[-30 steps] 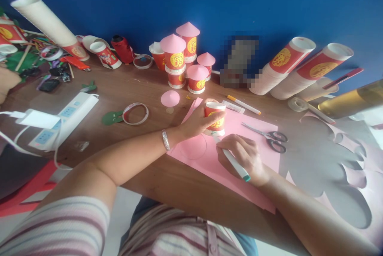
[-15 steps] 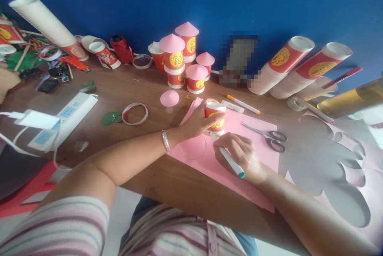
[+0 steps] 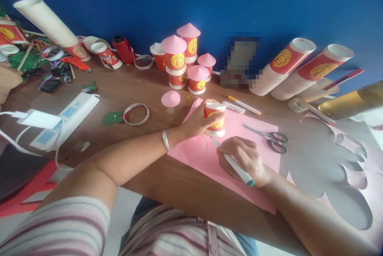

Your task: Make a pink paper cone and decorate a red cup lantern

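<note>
My left hand (image 3: 196,122) is wrapped round a red and white paper cup (image 3: 216,117) with a gold print, which stands on a sheet of pink paper (image 3: 263,160). In my right hand (image 3: 242,158) is a white marker (image 3: 239,168) with a teal end, its tip pointing toward the cup's base. A faint drawn circle shows on the paper left of the cup. Scissors (image 3: 271,137) with dark handles lie on the sheet to the right. Behind the cup are a clear glue stick or tube (image 3: 233,107) and an orange-capped marker (image 3: 244,105).
Paper-cup towers with pink cone roofs (image 3: 174,54) stand by the blue wall. Stacked cups (image 3: 281,66) lean at the right, near a tape roll (image 3: 298,104) and pink paper scraps (image 3: 356,176). A power strip (image 3: 66,120) lies at the left, with a paper ring (image 3: 136,113) nearby.
My right hand with the marker has shifted slightly right and down, a little away from the cup's base. My left hand stays on the cup.
</note>
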### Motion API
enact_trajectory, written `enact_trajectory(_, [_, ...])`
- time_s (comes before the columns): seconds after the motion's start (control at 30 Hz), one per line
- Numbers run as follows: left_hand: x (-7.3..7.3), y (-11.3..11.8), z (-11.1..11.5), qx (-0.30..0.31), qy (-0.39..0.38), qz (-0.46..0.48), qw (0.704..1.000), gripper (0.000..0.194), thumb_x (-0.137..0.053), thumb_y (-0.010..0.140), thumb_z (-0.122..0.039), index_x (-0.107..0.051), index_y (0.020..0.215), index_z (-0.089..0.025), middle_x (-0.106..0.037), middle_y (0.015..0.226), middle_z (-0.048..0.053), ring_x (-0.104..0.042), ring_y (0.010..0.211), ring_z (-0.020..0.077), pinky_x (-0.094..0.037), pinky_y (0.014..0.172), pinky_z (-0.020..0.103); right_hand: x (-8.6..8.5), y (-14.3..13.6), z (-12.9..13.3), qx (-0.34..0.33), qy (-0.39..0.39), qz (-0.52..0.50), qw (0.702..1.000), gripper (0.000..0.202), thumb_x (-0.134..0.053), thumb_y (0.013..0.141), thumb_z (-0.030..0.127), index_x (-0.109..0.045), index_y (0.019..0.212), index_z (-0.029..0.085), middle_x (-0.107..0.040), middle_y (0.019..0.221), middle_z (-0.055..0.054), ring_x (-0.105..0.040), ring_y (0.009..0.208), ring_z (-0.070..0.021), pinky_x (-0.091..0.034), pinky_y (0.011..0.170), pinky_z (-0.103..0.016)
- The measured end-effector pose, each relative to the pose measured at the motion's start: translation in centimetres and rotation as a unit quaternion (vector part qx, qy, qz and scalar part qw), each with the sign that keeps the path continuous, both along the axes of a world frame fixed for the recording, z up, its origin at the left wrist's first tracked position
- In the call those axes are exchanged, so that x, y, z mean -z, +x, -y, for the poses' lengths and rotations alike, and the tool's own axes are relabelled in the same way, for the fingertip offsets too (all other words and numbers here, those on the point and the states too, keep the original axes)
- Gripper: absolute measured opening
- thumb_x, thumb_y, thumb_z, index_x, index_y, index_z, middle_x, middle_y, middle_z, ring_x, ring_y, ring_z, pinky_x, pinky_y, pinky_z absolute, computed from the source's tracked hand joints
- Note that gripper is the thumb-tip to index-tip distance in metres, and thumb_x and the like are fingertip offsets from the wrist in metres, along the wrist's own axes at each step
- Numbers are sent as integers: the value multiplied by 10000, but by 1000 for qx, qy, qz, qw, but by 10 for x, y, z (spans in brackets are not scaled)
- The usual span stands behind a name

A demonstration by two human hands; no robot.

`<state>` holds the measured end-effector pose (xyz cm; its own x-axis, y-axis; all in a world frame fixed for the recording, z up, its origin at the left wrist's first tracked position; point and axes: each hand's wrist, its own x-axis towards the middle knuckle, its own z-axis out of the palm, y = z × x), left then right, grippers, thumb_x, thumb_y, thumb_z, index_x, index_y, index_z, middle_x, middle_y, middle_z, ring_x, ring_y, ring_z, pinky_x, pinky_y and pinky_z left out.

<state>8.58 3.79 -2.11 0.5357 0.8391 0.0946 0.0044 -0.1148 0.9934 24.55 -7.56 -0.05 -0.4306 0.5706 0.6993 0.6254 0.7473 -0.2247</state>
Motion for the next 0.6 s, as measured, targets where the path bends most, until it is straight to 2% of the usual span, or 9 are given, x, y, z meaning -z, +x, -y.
enact_trajectory(0.17, [1,0,0,-9,-18,14,1000,456,-680,883,-550,-546,1135,-193,-690,1053,71,-662,998,187,-523,885,341,1,1,-1,9,1,-6,1000,240,-607,851,20,-545,980,213,-605,713,19,-562,591,-124,-494,570,-255])
enact_trajectory(0.37, [0,1,1,-25,7,0,1000,460,-701,866,-530,-540,1129,-188,-685,1067,77,-649,998,192,-526,881,351,2,0,0,27,-7,-2,1000,206,-593,883,29,-542,960,213,-604,731,13,-526,569,-112,-439,540,-251])
enact_trajectory(0.6, [0,1,3,-31,27,-11,999,462,-697,875,-531,-535,1141,-191,-675,1073,77,-640,1004,195,-519,895,362,2,-1,-1,38,-1,16,999,198,-603,884,35,-543,961,207,-620,759,1,-553,599,-112,-450,543,-241])
